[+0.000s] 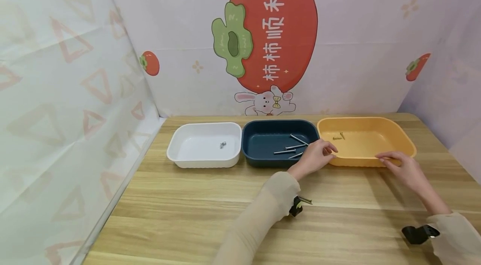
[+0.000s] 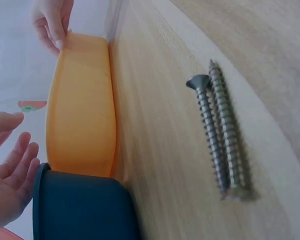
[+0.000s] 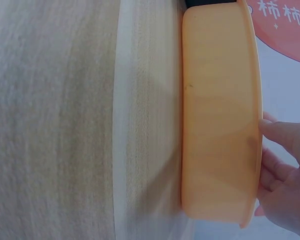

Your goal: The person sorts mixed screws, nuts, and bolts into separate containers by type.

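My right hand (image 1: 407,172) pinches the front rim of the orange tray (image 1: 370,162) near its right end, thumb outside and fingers over the edge in the right wrist view. My left hand (image 1: 315,157) hovers with fingers apart and nothing between them, where the dark blue tray (image 1: 263,162) meets the orange one. Several long silver screws (image 1: 284,152) lie in the blue tray, partly hidden by this hand. Small brass-coloured screws (image 1: 337,137) sit in the orange tray. Two long threaded screws (image 2: 217,135) lie side by side on the table, close to my left wrist.
At the left of the row stands a white tray (image 1: 204,164) with a few small metal pieces (image 1: 223,145) in it. The three trays line the back of the wooden table (image 1: 180,215), before a printed cloth (image 1: 188,89). Black wrist cameras sit under both sleeves.
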Demonstrator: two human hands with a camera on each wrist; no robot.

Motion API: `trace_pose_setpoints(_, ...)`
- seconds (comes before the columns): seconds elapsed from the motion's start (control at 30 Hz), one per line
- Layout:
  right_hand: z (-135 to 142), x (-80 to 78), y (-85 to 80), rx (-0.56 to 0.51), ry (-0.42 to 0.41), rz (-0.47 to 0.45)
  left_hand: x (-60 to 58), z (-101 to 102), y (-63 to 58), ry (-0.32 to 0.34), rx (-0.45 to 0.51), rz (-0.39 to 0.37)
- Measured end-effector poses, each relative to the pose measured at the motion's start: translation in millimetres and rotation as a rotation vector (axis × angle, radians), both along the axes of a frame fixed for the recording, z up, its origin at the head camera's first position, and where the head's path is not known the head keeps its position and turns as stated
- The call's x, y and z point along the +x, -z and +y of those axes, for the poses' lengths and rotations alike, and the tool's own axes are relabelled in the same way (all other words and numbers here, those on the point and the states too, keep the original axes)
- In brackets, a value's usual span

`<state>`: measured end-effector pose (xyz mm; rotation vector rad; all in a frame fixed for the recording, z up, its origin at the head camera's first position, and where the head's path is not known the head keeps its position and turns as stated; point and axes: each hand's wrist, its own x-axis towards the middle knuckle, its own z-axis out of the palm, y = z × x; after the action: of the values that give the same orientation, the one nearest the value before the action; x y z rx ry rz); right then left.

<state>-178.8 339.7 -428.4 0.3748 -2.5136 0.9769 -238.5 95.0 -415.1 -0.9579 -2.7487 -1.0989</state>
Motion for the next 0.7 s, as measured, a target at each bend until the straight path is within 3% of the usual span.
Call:
trace_pose_setpoints(0.2, 0.1, -0.6, 1.4, 0.002, 0.001, 0.007, 2.7, -6.8, -1.1, 0.107, -0.012, -0.005)
trace_pose_setpoints(0.47, 0.5, -1.3, 1.6, 0.014, 0.012, -0.009, 9.8, -13.3, 0.4, 0.168, -0.017, -0.048)
trace_pose_setpoints(0.7, 0.8, -1.5, 4.4, 0.001, 0.022, -0.01, 16.3, -18.6, -1.8, 0.271, -0.054, -0.115)
